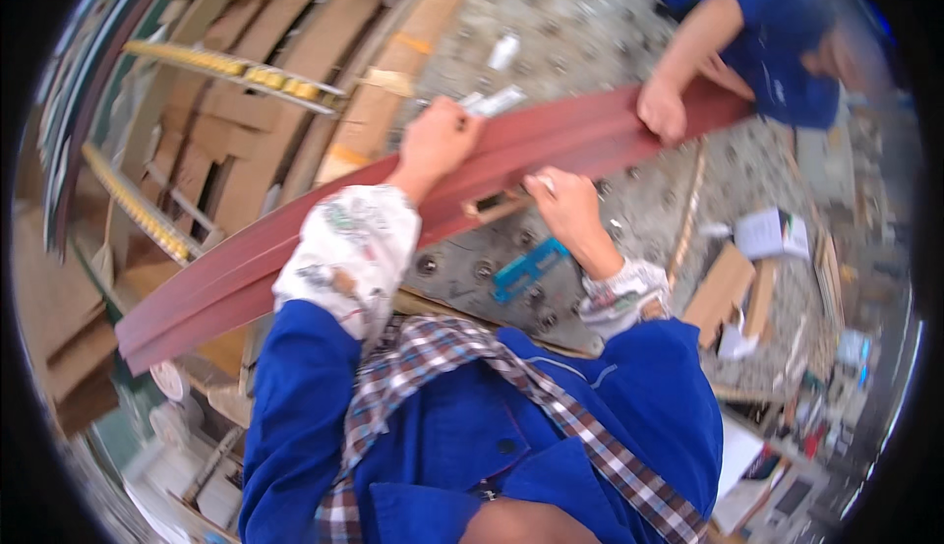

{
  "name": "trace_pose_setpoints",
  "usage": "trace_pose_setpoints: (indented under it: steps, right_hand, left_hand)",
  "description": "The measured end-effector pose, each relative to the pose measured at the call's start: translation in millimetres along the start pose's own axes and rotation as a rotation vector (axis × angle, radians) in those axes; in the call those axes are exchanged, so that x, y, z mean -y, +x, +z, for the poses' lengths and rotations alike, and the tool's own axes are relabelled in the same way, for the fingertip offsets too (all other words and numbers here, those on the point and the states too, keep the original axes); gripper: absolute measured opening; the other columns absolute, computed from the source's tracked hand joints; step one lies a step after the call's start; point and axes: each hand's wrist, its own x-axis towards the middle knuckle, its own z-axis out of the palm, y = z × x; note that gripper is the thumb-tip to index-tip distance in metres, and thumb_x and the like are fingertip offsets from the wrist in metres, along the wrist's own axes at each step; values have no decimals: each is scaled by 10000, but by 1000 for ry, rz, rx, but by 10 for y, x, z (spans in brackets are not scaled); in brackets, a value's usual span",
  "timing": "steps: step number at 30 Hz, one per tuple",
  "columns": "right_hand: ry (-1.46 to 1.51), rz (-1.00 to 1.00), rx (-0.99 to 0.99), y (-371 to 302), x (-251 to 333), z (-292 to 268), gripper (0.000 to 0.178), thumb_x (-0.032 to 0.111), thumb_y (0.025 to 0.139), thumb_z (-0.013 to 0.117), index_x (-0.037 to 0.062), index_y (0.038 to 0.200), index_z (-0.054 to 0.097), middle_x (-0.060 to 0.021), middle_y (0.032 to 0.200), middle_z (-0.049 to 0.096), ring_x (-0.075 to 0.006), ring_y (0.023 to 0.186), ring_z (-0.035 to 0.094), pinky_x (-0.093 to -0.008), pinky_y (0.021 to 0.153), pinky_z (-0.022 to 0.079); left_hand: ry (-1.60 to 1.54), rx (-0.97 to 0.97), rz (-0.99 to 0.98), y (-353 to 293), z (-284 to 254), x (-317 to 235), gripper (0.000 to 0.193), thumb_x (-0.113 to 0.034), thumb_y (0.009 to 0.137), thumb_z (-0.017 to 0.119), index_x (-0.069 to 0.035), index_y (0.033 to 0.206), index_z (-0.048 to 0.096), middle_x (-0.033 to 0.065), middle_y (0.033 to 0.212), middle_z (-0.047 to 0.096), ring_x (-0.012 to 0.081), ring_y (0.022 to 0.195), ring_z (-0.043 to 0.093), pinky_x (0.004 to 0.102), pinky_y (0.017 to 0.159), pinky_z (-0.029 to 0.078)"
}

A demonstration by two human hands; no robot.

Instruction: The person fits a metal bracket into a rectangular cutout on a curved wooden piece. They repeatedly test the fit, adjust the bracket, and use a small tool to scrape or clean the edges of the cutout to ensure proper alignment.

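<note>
A long reddish-brown profile (344,211) with lengthwise ridges lies slantwise across the worktop, from lower left to upper right. My left hand (440,146) is closed at its far edge; a small dark spot shows by the fingers, but what they hold is unclear. Beside the near edge, my right hand (570,211) is closed in a pinch, with something small and pale at the fingertips. Left of it, a cut-out (492,206) shows in the profile's near side. A co-worker's fist (662,111) rests on the right part of the profile.
The grey worktop (629,219) is studded with round ball rollers. A turquoise plastic piece (531,269) lies near me. White scraps (503,52) lie beyond the profile, cardboard pieces (721,288) at right. Left stands a rack with yellow roller strips (231,67) and long brown boards.
</note>
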Motion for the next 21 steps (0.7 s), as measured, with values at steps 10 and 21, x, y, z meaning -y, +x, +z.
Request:
trace_pose_setpoints:
  steps: [10,21]
  right_hand:
    - [185,-21,-73,-360,-6,-129,204,196,878,670,12,965,678,-182,789,662,-373,744,651,-444,656,527]
    - [127,169,-53,-369,138,58,189,147,871,691,24,1005,640,-177,807,697,-353,698,685,-420,602,543]
  left_hand:
    - [38,32,-1,-93,-13,22,359,-409,908,642,-58,877,716,64,1031,663,286,898,665,408,795,521]
    - [-4,27,27,-36,-18,71,302,-354,919,662,-56,896,702,33,979,658,203,743,636,340,699,506]
